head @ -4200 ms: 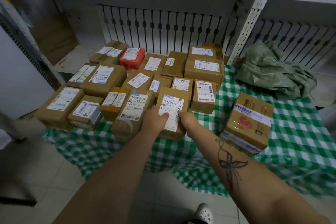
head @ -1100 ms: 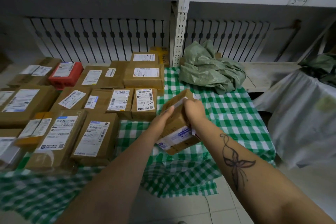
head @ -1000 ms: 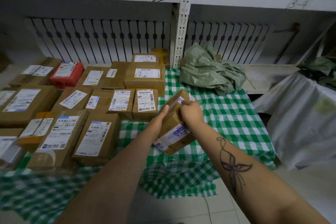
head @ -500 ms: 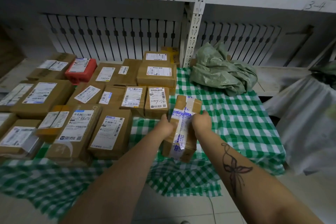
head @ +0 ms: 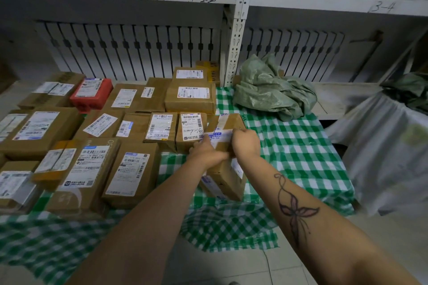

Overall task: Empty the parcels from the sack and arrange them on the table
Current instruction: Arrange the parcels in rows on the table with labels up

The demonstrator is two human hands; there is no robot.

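Observation:
A brown cardboard parcel with blue-and-white tape stands between my hands at the table's middle. My left hand grips its left side and my right hand grips its top right. It sits right of a labelled small box, close against it. Several other labelled brown parcels and one red parcel lie in rows across the left of the green checked tablecloth. The crumpled green sack lies at the table's back right.
A white metal shelf upright rises behind the table, with boxes on the shelf above. A white sack with green material on top stands to the right of the table. Tiled floor lies below the cloth's hanging edge.
Both hands turned the taped parcel over and carried it left and back, from the open checked cloth up against the row of small labelled boxes.

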